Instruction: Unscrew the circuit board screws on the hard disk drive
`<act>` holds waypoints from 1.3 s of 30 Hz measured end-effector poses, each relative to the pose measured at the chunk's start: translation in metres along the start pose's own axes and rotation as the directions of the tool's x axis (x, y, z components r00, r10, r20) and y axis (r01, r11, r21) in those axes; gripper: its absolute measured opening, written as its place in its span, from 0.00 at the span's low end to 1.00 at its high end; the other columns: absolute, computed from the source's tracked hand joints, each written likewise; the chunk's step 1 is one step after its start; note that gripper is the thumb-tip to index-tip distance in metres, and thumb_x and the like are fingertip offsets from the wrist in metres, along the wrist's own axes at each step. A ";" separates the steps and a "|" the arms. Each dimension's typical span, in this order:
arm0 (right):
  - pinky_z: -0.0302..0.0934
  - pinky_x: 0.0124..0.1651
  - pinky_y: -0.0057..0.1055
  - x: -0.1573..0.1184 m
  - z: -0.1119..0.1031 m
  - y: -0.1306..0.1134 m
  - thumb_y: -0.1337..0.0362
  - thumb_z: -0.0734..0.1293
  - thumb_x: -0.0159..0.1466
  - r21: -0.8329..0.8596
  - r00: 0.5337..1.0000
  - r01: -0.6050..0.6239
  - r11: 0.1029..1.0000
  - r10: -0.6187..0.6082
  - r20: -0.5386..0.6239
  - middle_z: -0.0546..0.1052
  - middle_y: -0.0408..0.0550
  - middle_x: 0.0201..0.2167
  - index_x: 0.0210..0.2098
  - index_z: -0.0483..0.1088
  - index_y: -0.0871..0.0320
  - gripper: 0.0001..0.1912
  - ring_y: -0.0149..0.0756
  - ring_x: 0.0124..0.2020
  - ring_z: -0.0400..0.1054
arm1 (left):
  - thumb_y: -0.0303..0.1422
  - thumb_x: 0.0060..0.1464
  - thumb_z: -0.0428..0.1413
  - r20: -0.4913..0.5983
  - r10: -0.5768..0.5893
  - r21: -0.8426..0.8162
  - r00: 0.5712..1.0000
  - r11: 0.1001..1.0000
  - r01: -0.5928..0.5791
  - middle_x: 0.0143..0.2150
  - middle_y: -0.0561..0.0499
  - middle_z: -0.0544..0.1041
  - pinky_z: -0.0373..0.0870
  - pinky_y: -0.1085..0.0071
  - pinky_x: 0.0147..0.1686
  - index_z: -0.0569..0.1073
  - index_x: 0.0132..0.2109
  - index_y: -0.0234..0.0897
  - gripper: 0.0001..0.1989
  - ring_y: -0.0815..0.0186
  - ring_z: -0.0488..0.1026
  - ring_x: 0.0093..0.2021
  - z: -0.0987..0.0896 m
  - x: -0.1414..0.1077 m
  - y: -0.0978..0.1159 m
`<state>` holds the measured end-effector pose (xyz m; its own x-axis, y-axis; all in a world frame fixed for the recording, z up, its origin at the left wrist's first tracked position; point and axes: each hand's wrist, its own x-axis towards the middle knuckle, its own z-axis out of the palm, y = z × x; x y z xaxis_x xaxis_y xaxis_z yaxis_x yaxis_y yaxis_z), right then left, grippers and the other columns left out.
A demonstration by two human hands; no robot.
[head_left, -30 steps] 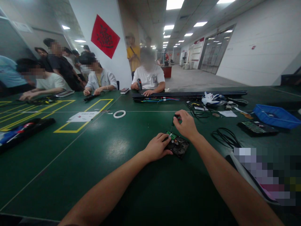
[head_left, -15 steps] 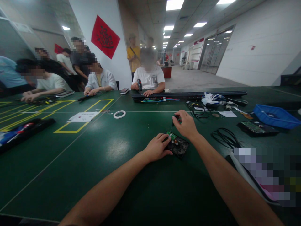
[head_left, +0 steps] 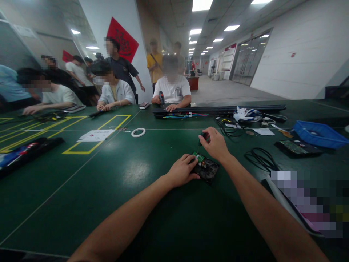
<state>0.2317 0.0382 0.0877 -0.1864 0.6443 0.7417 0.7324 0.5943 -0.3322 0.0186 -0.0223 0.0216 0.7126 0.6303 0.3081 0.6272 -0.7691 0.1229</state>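
A black hard drive (head_left: 209,170) with a green circuit board (head_left: 200,157) lies on the green table (head_left: 152,211). My left hand (head_left: 183,170) grips the drive's left side, fingertips over the board and thumb along the near edge. Above the drive's far edge, my right hand (head_left: 215,142) is closed on a dark screwdriver handle (head_left: 201,138), held upright. The screwdriver's thin shaft points down towards the board; whether its tip touches a screw is too small to tell.
Right of my hands lie black cable coils (head_left: 259,159), a blue tray (head_left: 319,135) and another circuit board unit (head_left: 298,147). A white tape ring (head_left: 138,132) lies left. Across the table a person (head_left: 172,89) holds a power tool (head_left: 161,97).
Both my hands stay almost in place, the right one still on the screwdriver. In the back left, a standing person in dark clothes has moved to the right.
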 end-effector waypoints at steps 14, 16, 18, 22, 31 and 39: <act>0.69 0.40 0.41 -0.001 0.006 0.008 0.58 0.67 0.66 0.055 0.997 -0.073 0.996 0.073 0.003 0.77 0.53 0.41 0.45 0.67 0.54 0.11 0.45 0.38 0.74 | 0.56 0.63 0.54 -0.001 -0.002 -0.006 1.000 1.000 0.002 0.66 0.36 0.67 0.66 0.50 0.63 0.64 0.69 0.34 0.38 0.46 0.60 0.67 -0.001 0.000 0.001; 0.69 0.40 0.41 -0.002 0.007 0.008 0.57 0.67 0.66 0.047 0.997 -0.077 0.996 0.077 0.001 0.77 0.53 0.41 0.45 0.67 0.54 0.11 0.46 0.38 0.74 | 0.56 0.63 0.54 0.001 0.000 -0.005 1.000 1.000 0.000 0.65 0.35 0.67 0.67 0.50 0.63 0.64 0.69 0.34 0.38 0.46 0.60 0.67 -0.001 0.000 0.001; 0.69 0.41 0.41 -0.002 0.007 0.008 0.58 0.66 0.67 0.050 0.998 -0.060 0.997 0.060 0.002 0.77 0.54 0.42 0.46 0.67 0.54 0.11 0.47 0.40 0.74 | 0.56 0.63 0.54 -0.001 -0.001 -0.009 1.000 1.000 0.001 0.65 0.36 0.68 0.67 0.49 0.63 0.65 0.68 0.35 0.37 0.46 0.61 0.66 -0.001 0.000 0.001; 0.70 0.43 0.42 -0.003 0.008 0.008 0.60 0.65 0.67 0.059 0.999 -0.042 0.997 0.042 0.002 0.77 0.55 0.43 0.47 0.67 0.54 0.10 0.47 0.41 0.74 | 0.56 0.63 0.55 -0.001 -0.004 -0.014 1.000 1.000 0.004 0.65 0.37 0.68 0.67 0.48 0.63 0.65 0.68 0.36 0.37 0.46 0.61 0.67 -0.001 0.000 0.001; 0.71 0.41 0.41 -0.003 0.009 0.009 0.57 0.68 0.66 0.100 0.997 -0.078 0.992 0.078 0.003 0.78 0.53 0.44 0.46 0.67 0.54 0.12 0.44 0.38 0.75 | 0.56 0.63 0.55 0.000 0.001 -0.005 1.000 1.000 -0.001 0.65 0.37 0.68 0.66 0.50 0.64 0.65 0.68 0.34 0.37 0.46 0.61 0.66 0.001 0.000 0.000; 0.71 0.44 0.43 -0.003 0.008 0.008 0.61 0.65 0.67 0.061 0.999 -0.033 0.998 0.033 0.004 0.76 0.56 0.44 0.48 0.68 0.55 0.10 0.47 0.42 0.74 | 0.56 0.63 0.54 0.000 0.005 0.000 1.000 1.000 -0.005 0.65 0.37 0.67 0.65 0.50 0.65 0.65 0.68 0.35 0.37 0.46 0.61 0.67 -0.001 0.000 0.001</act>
<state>0.2334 0.0447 0.0783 -0.1649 0.6655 0.7279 0.6965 0.6011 -0.3918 0.0189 -0.0230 0.0226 0.7157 0.6265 0.3086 0.6238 -0.7722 0.1210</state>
